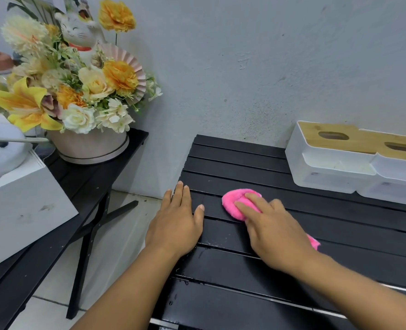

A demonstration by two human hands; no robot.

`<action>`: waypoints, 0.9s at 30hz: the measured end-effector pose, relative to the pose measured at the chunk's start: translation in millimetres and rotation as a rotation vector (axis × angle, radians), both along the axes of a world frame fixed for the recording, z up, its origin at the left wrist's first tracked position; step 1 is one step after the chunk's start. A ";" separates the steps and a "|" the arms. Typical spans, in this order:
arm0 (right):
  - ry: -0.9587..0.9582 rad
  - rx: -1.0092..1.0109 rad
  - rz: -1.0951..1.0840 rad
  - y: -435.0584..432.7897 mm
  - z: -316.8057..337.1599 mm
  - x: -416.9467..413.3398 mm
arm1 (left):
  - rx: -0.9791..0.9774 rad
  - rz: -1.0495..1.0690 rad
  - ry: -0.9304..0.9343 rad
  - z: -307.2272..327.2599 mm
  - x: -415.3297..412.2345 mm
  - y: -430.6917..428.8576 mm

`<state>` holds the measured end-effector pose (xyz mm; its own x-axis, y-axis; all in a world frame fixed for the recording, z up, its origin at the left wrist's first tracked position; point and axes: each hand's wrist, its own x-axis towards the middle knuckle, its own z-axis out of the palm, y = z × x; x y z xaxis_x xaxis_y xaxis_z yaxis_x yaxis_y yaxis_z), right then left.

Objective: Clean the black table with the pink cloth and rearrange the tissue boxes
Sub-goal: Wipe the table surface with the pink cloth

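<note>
Slats of black table (233, 163) bare near grey wall (245, 67); pink cloth (233, 203) mid-surface.

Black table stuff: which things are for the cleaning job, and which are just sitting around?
For the job: black table, pink cloth under the right hand, two tissue boxes, left hand.

Just there: flower arrangement, lucky cat figurine, side table.

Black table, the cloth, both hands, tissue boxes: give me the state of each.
black table: partly bare, being wiped
pink cloth: flat under right hand
right hand: pressing cloth
left hand: flat on table's left edge
tissue boxes: side by side, against wall
</note>
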<state>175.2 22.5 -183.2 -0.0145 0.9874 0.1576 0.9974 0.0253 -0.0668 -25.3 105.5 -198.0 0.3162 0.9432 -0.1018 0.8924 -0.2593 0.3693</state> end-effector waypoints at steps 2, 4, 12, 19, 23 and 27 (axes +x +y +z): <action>-0.026 0.002 -0.091 31.4 -1.0 18.6 | -0.003 0.001 0.002 0.5 -0.5 -0.5; -0.020 -0.030 -0.243 63.4 0.0 34.4 | -0.005 0.001 0.004 0.5 -1.1 -0.9; -0.043 0.089 -0.172 31.9 -6.1 -10.4 | -0.005 0.000 -0.002 0.5 -0.9 -2.1; -0.026 0.023 0.038 11.9 -3.7 1.8 | -0.004 -0.006 -0.020 0.5 -1.7 -2.8; -0.021 -0.074 -0.328 78.1 2.5 37.5 | -0.010 -0.013 -0.020 1.7 -2.4 -4.2; -0.007 -0.066 -0.305 89.1 4.0 10.1 | -0.008 -0.013 -0.022 0.5 -2.2 -3.3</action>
<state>185.4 111.7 -179.2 0.2836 0.9543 0.0938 0.9587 -0.2798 -0.0519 -27.5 102.2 -197.5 0.3310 0.9381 -0.1020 0.8804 -0.2681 0.3912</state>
